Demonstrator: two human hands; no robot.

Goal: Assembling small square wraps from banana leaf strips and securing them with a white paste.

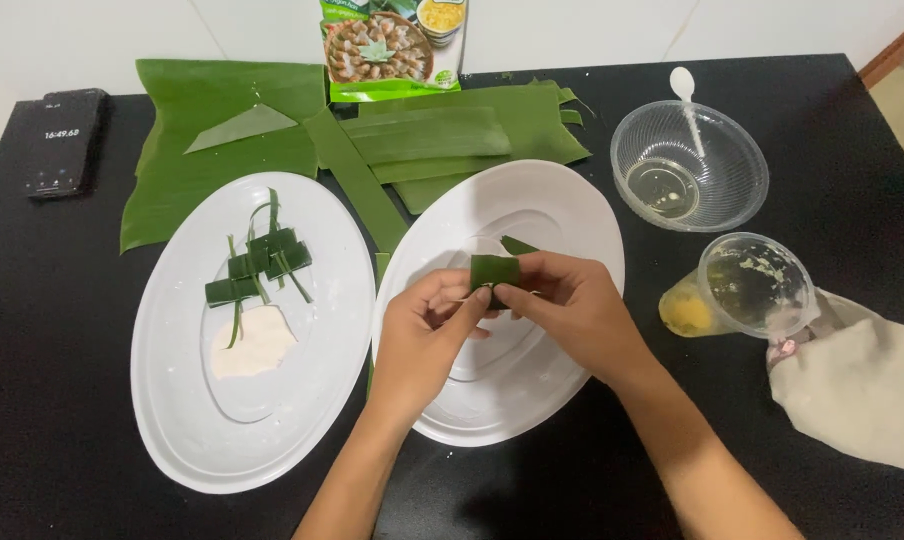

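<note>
Pinching from both sides, the left hand (pixel 422 335) and the right hand (pixel 572 310) meet over the right-hand white oval plate (pixel 582 215), with a small folded green leaf parcel (pixel 494 272) held between them. The fingers of each hand are closed on the parcel: the left thumb and forefinger grip its lower left edge, the right fingers clamp its right side. The parcel sits just above and between the fingertips, lifted clear of the plate, its long axis running roughly left to right; both hands touch it, neither nearer than the other.

On the left white oval plate (pixel 182 400) lie 3 finished leaf parcels (pixel 262 265) beside a flat piece of white dough (pixel 257 345). Banana leaf sheets and strips (pixel 222 130) spread across the black worktop (pixel 52 350) behind the plates, with a printed food packet (pixel 392 50) at the far edge. To the right stand a clear bowl with a white spoon (pixel 689 165), a tipped clear cup holding yellow filling (pixel 737 290), and a pale bag of dough (pixel 862 385). A dark phone (pixel 64 142) lies far left.
</note>
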